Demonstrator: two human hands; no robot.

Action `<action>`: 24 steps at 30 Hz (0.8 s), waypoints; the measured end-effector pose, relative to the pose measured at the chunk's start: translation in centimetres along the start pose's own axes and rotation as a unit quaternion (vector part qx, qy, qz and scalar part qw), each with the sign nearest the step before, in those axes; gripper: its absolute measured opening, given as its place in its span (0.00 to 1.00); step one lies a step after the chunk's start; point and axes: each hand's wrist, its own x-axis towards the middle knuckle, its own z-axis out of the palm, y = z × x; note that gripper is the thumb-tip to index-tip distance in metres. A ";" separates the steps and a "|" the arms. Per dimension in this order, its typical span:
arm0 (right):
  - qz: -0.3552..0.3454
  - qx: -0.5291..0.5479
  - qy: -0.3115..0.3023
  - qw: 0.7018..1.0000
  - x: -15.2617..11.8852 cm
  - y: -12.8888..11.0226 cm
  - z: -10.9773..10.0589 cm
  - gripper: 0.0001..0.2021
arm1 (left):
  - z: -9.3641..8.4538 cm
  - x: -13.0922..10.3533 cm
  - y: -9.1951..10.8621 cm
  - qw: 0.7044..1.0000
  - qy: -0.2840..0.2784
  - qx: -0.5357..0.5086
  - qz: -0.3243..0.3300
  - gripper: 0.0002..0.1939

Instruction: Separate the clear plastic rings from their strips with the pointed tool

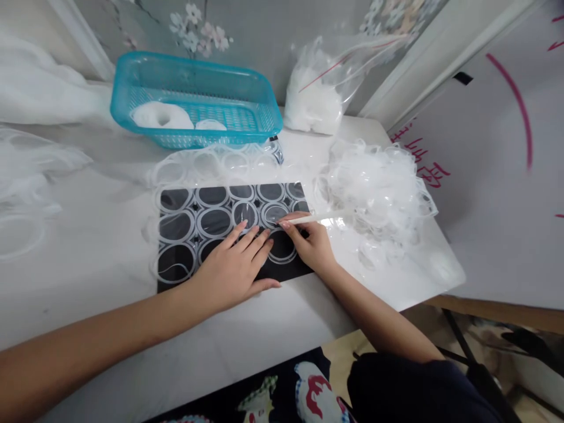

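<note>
A clear sheet with rows of white rings (214, 221) lies over a black board (286, 271) on the white table. My left hand (233, 267) rests palm down on the sheet, fingers spread, with nothing held. To its right, my right hand (311, 239) pinches a thin white stick (319, 217) between thumb and fingers. The stick's tip is by a ring in the middle row, and its other end points right toward a pile of clear ring pieces (374, 182).
Behind the board stands a blue plastic basket (198, 136) holding white round items. A clear bag of white material (315, 100) sits at the back. More clear sheeting (26, 170) lies at the left. A whiteboard with red marks (493, 164) stands at the right.
</note>
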 end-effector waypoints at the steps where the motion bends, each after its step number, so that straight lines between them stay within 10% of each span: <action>1: -0.010 -0.011 0.002 1.000 -0.2 0.1 0.1 0.09 | 0.0 0.0 0.0 1.000 -0.007 -0.008 -0.003 0.39; 6: -0.132 -0.138 -0.011 0.982 1.3 1.7 -0.9 0.09 | -0.2 0.2 -0.3 0.996 -0.069 -0.053 -0.011 0.47; 12: -0.079 -0.152 0.198 0.965 6.5 1.4 -3.9 0.20 | -1.3 -0.8 -1.0 0.994 -0.062 -0.088 0.012 0.47; 24: -0.021 0.058 -0.036 0.997 0.6 -3.0 4.0 0.10 | -0.8 -5.4 -4.3 0.998 -0.034 -0.019 -0.046 0.42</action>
